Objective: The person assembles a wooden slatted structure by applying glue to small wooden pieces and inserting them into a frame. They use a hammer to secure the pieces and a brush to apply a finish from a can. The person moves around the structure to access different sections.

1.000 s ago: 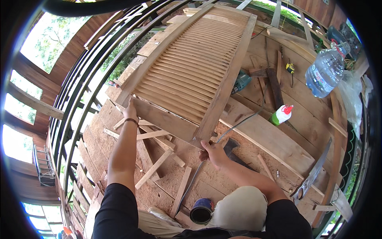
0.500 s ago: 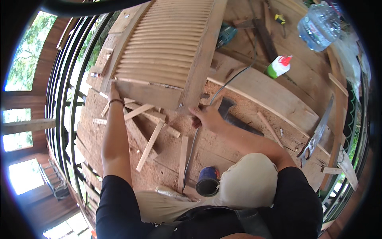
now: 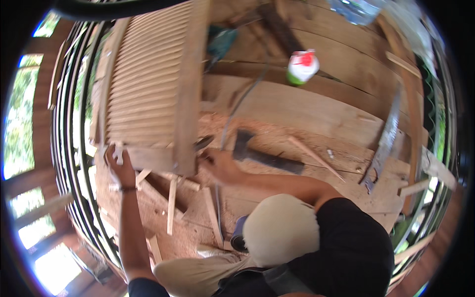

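A wooden louvred shutter panel point(image 3: 148, 89) with many slanted slats lies in front of me, its bottom rail point(image 3: 148, 159) towards me. My left hand point(image 3: 118, 167) is at the rail's left corner, thumb and fingers apart, fingertips close to the wood. Beside the lower end of the right stile point(image 3: 188, 128), my right hand point(image 3: 220, 167) has its fingers curled in. Motion blur hides whether they pinch anything or only touch the wood. A small dark metal piece point(image 3: 204, 142) lies just beyond that hand. To its right rests a dark axe-like tool point(image 3: 264, 154).
Wood strips point(image 3: 171, 205) and sawdust cover the boards near my legs. Further right lie a hand saw point(image 3: 386, 143) and a thin stick point(image 3: 316, 158). A glue bottle point(image 3: 303, 67), a cable point(image 3: 242, 101), a teal power tool point(image 3: 221, 42) and a plastic water bottle point(image 3: 358, 10) are beyond.
The view has shifted, so the panel appears further left and lower. My left hand's fingers have spread at the corner. My right hand stays by the right stile's lower end, fingers still curled.
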Motion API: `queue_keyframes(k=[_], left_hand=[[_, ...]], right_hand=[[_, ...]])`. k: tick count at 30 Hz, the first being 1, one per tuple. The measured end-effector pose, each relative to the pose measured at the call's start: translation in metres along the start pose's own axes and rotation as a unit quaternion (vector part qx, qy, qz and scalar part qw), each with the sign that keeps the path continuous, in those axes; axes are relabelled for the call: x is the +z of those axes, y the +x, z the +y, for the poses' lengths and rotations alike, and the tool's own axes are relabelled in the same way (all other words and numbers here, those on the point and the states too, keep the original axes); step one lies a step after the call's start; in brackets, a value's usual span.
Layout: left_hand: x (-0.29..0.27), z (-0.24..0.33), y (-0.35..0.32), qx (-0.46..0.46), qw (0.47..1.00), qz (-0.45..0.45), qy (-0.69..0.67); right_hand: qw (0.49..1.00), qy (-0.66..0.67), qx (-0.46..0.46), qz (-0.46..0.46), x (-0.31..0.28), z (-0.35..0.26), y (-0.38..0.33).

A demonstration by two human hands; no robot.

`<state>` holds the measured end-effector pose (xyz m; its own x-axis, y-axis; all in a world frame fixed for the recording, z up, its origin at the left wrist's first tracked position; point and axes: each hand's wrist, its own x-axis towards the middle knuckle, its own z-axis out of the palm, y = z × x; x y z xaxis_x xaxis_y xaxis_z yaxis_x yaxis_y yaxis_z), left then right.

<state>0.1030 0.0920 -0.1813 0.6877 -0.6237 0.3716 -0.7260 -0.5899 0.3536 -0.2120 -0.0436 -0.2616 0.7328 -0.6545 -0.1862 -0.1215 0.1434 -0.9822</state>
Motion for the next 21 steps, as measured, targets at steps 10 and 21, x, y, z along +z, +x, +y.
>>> queue_keyframes(k=[10, 21], left_hand=[[0.012, 0.209, -0.046, 0.157, 0.964, -0.197, -0.090], [0.076, 0.314, -0.126, 0.158, 0.783, -0.574, -0.180]], right_hand=[[0.995, 0.074, -0.062, 0.004, -0.044, 0.020, -0.016], [0.999, -0.025, -0.017, 0.042, -0.204, 0.016, -0.100]])
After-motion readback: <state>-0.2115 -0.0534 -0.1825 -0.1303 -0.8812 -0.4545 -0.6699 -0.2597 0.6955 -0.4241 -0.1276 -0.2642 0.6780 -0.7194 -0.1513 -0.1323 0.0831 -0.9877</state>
